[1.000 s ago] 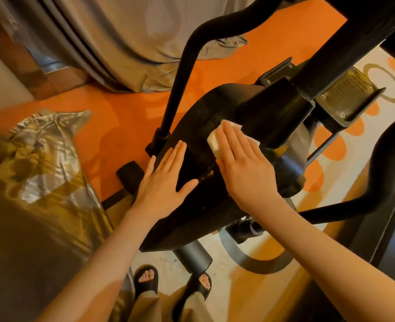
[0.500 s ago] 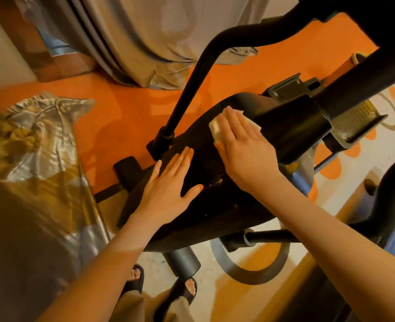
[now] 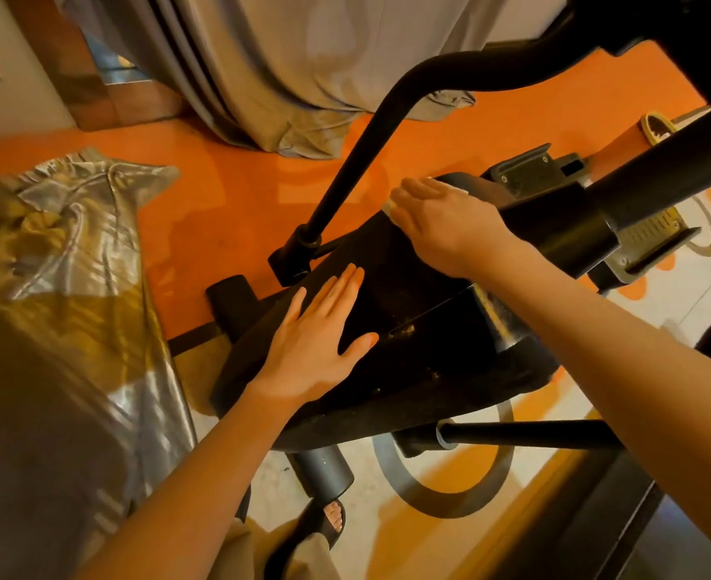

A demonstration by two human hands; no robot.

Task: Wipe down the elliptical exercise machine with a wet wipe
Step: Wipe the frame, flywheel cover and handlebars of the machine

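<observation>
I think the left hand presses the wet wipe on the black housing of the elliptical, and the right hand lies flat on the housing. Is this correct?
Not quite: the hands are swapped. In the head view the right hand presses the wet wipe on the black housing near its far edge, and the left hand lies flat on the housing with straight fingers.
</observation>
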